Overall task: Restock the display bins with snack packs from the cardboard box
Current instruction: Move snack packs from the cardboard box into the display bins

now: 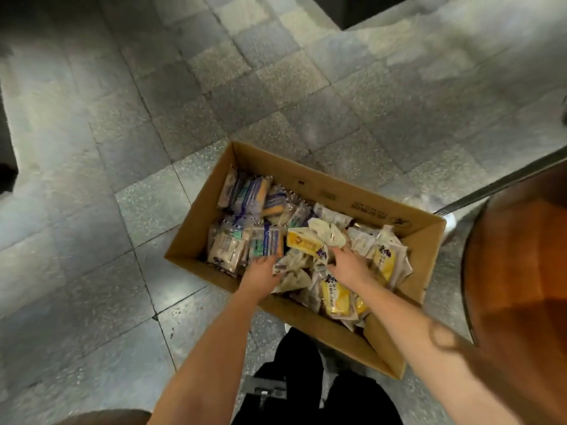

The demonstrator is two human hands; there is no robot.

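An open cardboard box (337, 194) stands on the tiled floor, full of several snack packs. Blue-and-orange packs (251, 194) fill its left half; white-and-yellow packs (383, 262) fill the right. Both my hands reach down into the box. My left hand (260, 271) lies on the packs near the middle, its fingertips hidden among them. My right hand (348, 265) reaches into the white-and-yellow packs beside a yellow pack (302, 242), with its fingers curled into the pile. Whether either hand holds a pack is hidden by blur and wrappers.
Grey stone floor tiles (153, 210) surround the box. A round orange-brown surface with a metal rim (521, 256) stands at the right, with a metal bar (497, 185) above it. My dark trouser legs (306, 378) are just below the box.
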